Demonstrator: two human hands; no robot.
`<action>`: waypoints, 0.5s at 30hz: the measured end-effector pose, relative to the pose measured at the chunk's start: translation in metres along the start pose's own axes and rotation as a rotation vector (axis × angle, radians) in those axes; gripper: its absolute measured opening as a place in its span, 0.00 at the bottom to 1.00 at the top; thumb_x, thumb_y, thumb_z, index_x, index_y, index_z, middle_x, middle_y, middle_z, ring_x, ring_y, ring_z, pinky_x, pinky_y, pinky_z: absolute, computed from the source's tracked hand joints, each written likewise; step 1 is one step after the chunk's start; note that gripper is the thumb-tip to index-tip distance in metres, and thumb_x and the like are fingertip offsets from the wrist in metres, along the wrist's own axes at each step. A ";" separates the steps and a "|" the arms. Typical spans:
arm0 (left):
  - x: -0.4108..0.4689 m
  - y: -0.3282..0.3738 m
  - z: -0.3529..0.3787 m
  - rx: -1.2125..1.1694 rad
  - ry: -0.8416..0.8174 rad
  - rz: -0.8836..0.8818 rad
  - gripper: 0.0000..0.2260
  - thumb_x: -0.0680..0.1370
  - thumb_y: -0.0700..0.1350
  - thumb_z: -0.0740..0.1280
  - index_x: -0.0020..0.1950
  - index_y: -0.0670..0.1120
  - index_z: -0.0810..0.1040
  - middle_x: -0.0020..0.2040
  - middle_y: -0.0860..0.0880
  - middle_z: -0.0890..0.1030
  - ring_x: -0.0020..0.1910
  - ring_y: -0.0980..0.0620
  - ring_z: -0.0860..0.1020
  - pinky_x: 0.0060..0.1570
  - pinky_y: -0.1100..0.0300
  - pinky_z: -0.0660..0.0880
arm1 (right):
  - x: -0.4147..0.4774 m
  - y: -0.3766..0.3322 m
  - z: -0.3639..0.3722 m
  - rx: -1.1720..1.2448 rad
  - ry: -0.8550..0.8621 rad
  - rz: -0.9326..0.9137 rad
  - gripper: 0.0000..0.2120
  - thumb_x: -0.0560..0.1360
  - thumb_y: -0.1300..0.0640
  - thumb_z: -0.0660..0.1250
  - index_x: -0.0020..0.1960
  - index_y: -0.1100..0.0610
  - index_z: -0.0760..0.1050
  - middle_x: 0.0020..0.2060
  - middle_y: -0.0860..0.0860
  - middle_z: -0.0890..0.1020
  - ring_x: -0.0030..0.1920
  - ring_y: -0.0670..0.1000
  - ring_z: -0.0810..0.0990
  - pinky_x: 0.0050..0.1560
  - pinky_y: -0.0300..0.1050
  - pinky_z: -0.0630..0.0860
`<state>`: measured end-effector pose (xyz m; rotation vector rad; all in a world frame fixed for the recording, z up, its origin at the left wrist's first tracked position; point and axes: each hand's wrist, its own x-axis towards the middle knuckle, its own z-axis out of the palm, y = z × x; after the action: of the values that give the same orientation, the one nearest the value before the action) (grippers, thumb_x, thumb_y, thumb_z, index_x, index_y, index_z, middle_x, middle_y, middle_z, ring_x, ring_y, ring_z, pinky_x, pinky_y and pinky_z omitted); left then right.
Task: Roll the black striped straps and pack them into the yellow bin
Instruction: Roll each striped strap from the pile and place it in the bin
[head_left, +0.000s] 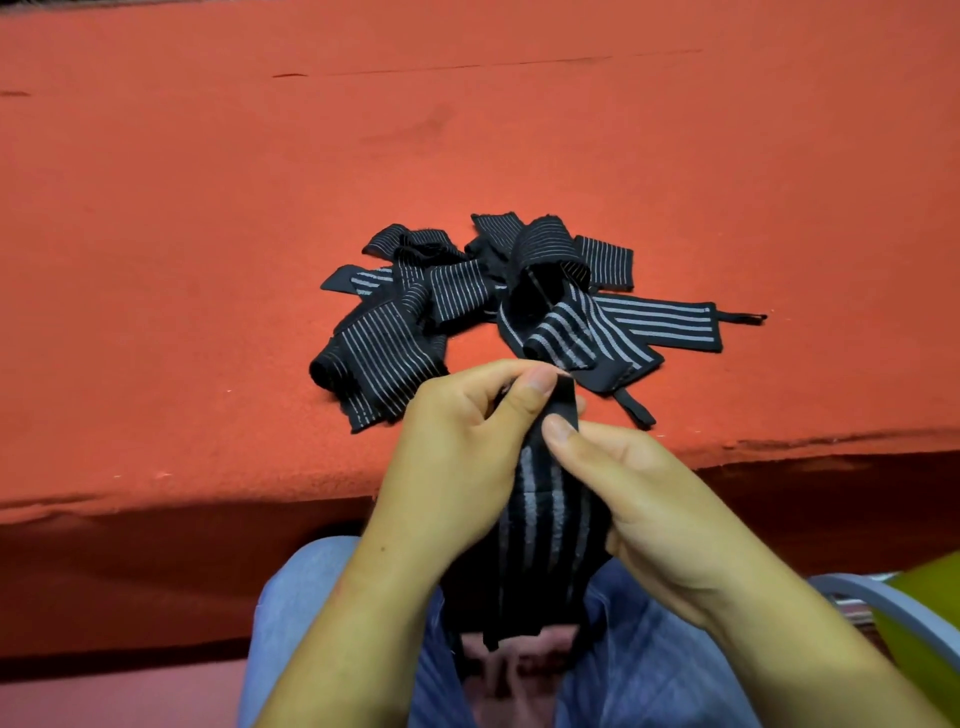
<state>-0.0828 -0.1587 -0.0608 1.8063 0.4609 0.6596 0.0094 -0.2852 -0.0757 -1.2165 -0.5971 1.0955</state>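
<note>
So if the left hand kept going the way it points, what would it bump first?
Likely the pile ahead on the table. The left hand, pinching a strap, points at its near edge, though depth is unclear.

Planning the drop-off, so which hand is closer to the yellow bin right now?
Right. The right hand pinches the held strap with the yellow bin off to its right; the left hand holds the same strap from the other side, farther from the bin.
</note>
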 end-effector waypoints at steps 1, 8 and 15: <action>0.000 0.000 0.001 -0.018 0.027 0.008 0.10 0.84 0.45 0.65 0.49 0.48 0.86 0.44 0.54 0.88 0.46 0.55 0.86 0.50 0.57 0.81 | 0.000 0.002 -0.001 -0.039 -0.008 -0.003 0.17 0.81 0.48 0.66 0.54 0.63 0.83 0.49 0.64 0.87 0.47 0.55 0.86 0.47 0.46 0.82; -0.004 0.001 -0.006 -0.101 0.044 0.102 0.09 0.81 0.45 0.67 0.55 0.44 0.86 0.50 0.54 0.88 0.54 0.57 0.85 0.55 0.66 0.77 | 0.001 0.014 -0.008 -0.123 0.090 -0.069 0.16 0.81 0.51 0.69 0.52 0.66 0.81 0.48 0.68 0.85 0.45 0.57 0.82 0.48 0.55 0.76; -0.013 -0.007 -0.009 -0.238 -0.018 0.002 0.18 0.82 0.51 0.60 0.53 0.42 0.87 0.55 0.54 0.87 0.58 0.56 0.84 0.59 0.64 0.77 | 0.005 0.021 -0.006 -0.137 0.151 -0.106 0.17 0.78 0.49 0.74 0.51 0.65 0.81 0.46 0.72 0.83 0.44 0.56 0.79 0.46 0.56 0.73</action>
<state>-0.0984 -0.1576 -0.0674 1.5865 0.3527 0.6697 0.0096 -0.2840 -0.0983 -1.3577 -0.6208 0.8766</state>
